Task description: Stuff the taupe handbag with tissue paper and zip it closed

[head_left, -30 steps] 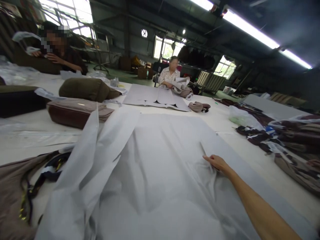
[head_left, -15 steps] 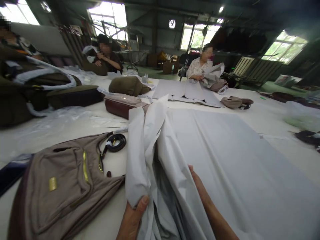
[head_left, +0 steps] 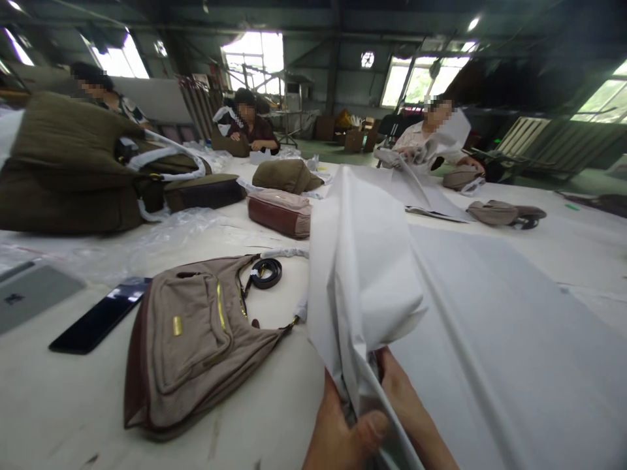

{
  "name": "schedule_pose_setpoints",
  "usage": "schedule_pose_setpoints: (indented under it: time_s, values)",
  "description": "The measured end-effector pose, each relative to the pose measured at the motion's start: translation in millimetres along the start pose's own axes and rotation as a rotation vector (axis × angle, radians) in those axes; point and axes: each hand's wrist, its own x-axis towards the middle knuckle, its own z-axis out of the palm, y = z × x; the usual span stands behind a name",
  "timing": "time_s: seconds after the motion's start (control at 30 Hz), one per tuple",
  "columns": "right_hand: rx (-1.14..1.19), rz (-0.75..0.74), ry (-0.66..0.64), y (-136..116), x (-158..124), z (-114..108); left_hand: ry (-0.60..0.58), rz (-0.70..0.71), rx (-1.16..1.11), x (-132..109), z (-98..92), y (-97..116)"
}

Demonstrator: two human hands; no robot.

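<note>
Both my hands grip a bunched sheet of white tissue paper (head_left: 365,274) that rises in front of me. My left hand (head_left: 343,434) is closed round its lower end, thumb pressed across the paper. My right hand (head_left: 399,391) is closed against the same bundle from the right, its fingers partly hidden behind the paper. A taupe shoulder bag (head_left: 193,339) with gold zips lies flat just left of my hands, its black strap coiled beyond it. More white paper sheets (head_left: 490,326) lie spread on the table to the right.
A black phone (head_left: 100,316) and a grey flat device (head_left: 29,294) lie at the left. A maroon bag (head_left: 280,212), olive bags (head_left: 73,163) and plastic wrap sit farther back. Three other people sit at the far side, one handling paper (head_left: 431,147). Another small bag (head_left: 499,212) lies at the right.
The view swung left from the flat sheet to the bag. My right hand left the spread paper; both hands gathered the sheet, lifted it and squeezed it into a tighter bundle.
</note>
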Motion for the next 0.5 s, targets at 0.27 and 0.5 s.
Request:
schedule_pose_setpoints:
  time_s: [0.27,0.5]
  values:
    - [0.632,0.154,-0.024,20.0,6.9,-8.6,0.259,0.02,0.206,31.3,-5.6,-16.1]
    - [0.635,0.229,-0.144,23.7,15.7,-2.8,-0.307,0.053,0.437,32.0,1.1,6.6]
